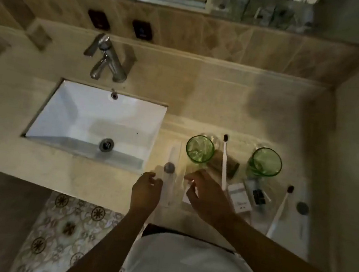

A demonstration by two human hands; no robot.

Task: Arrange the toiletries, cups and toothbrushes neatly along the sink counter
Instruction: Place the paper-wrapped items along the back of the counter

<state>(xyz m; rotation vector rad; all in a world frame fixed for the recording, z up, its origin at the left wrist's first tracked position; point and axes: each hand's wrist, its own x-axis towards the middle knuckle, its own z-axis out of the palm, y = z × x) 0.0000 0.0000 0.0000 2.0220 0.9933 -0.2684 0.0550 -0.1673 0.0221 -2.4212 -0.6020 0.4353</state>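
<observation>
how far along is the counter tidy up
Done: two green cups stand upright right of the sink. In hand: the right hand is on a small white box. Left: toothbrushes still angled.

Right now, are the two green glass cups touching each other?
Apart. The head view shows the left green glass cup and the right green glass cup with a white toothbrush and bare counter between them.

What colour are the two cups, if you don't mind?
Both cups are clear green, seen in the head view.
</observation>
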